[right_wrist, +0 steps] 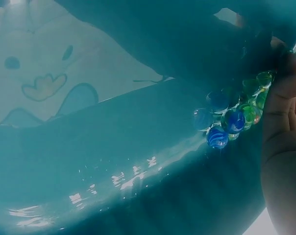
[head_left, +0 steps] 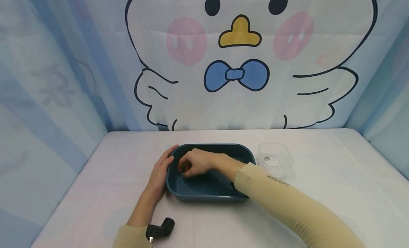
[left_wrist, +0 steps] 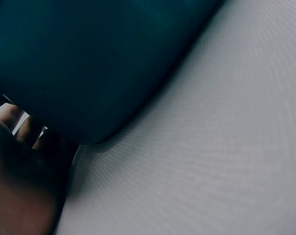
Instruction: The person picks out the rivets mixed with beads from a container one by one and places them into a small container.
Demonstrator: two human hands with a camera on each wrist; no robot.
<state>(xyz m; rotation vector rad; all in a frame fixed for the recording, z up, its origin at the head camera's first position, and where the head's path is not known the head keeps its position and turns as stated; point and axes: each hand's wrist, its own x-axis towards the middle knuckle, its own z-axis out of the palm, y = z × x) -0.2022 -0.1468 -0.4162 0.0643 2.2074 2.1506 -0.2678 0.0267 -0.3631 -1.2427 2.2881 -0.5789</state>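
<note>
A dark teal plastic basin (head_left: pixel 207 198) sits on the table in front of me. My left hand (head_left: pixel 158 175) holds its left end, thumb at the rim and fingers along the outside; the left wrist view shows fingers (left_wrist: pixel 28 131) close by the basin wall. Inside the basin, my right hand (head_left: pixel 198 162) is low near the left end, fingers curled in a pinch. A small shiny marble (head_left: pixel 183 173) shows at its fingertips, mostly hidden. Several blue and green glass marbles (right_wrist: pixel 234 120) lie clustered beside those fingers in the right wrist view.
Right of the basin, partly behind my right forearm, stands a clear plastic box (head_left: pixel 276 159) with small dark marks. A white cloth covers the table (head_left: pixel 96 191). A printed curtain (head_left: pixel 236 109) hangs behind it.
</note>
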